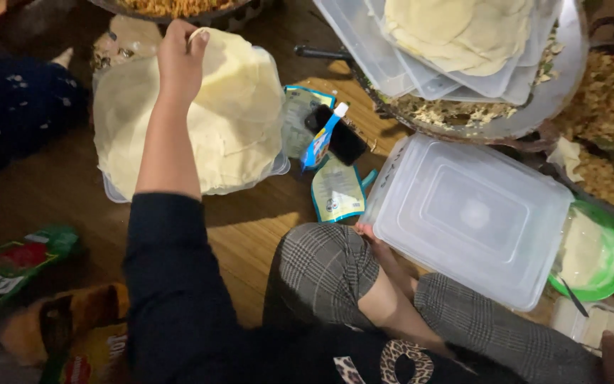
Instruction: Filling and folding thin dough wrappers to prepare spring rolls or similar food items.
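I note the left hand [181, 53] pinching one thin wrapper sheet [207, 99] off the stack; the right hand [368, 232] grips the clear lid [470, 217]. Lifting needs gentle peeling.

Left hand [179, 53]: extended forward from a dark sleeve, fingers pinched on the far edge of the top sheet of a stack of thin pale dough sheets [200, 121].
Stack: held in a shallow clear tray on the wooden floor [250, 227].
Right hand [368, 233]: laid at the near left corner of an upturned clear plastic container [467, 217]; grip cannot be told.
Container: rested over a knee in checked trousers, beside a green plate [605, 274].
Centre: a dark phone [339, 139] and a blue-and-white squeeze tube [322, 136], touching, lie among flat sachets.
Upper right: stacked clear lids and pale round sheets are seen on a metal tray [534, 107].
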